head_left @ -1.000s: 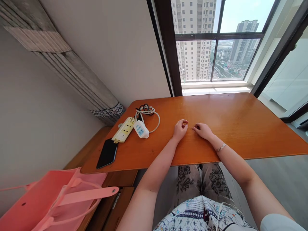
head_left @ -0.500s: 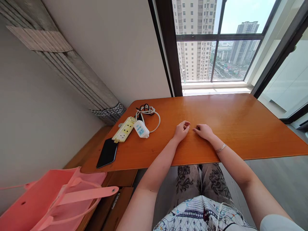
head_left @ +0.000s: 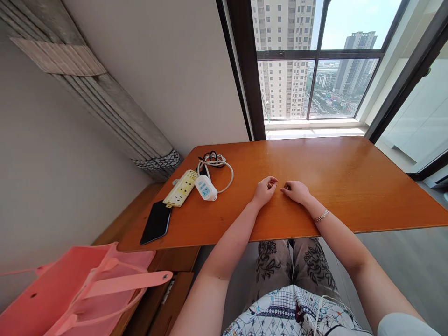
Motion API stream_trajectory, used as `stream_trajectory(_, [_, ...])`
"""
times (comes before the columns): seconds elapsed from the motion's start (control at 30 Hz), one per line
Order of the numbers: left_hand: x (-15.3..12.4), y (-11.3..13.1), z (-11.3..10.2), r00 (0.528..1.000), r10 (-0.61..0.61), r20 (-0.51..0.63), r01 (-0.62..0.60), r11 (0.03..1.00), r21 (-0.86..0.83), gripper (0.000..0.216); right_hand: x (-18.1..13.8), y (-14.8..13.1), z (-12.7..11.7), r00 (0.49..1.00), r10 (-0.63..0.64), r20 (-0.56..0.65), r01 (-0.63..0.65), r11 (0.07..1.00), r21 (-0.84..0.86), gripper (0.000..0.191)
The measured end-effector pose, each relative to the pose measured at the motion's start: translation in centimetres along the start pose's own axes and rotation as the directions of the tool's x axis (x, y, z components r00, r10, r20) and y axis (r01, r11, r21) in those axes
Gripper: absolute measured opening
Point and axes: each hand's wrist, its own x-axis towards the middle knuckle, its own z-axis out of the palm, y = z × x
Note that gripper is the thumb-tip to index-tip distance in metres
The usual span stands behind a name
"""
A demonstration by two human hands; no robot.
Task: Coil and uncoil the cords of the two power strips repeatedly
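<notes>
On the wooden table (head_left: 336, 182), my left hand (head_left: 265, 190) rests on its side with the fingers loosely curled in and nothing visible in them. Just to its right lies my right hand (head_left: 295, 191), its fingers also curled under; a thin bracelet (head_left: 321, 215) circles that wrist. A small gap separates the two hands. Nearest to my left hand is a white power strip (head_left: 206, 187) with a looped cable (head_left: 229, 183). Beside it lies a yellowed power strip (head_left: 181, 188), and a black phone-like device (head_left: 156, 223) sits near the table's left edge.
A pink bag (head_left: 84, 289) with handles stands below the table's left corner, over a wooden cabinet (head_left: 175, 298). A tied grey curtain (head_left: 129, 116) hangs by the left wall. Behind the table is a window (head_left: 317, 53) with dark frames.
</notes>
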Motion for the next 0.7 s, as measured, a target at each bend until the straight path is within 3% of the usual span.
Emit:
stream_trajectory(0.27, [-0.17,0.28,-0.14,0.999,-0.01,0.038,0.009,1.0,0.024,0.014,-0.31,-0.46,-0.48,1.0,0.007,0.025,-0.006,0.999,-0.032,0.02])
stream_trajectory(0.7, [-0.47,0.73,-0.48,0.964,0.018,0.264,-0.061,0.986,0.157,0.015,-0.48,-0.73,-0.66,0.999,0.005,0.031,-0.003,0.998,-0.063,0.022])
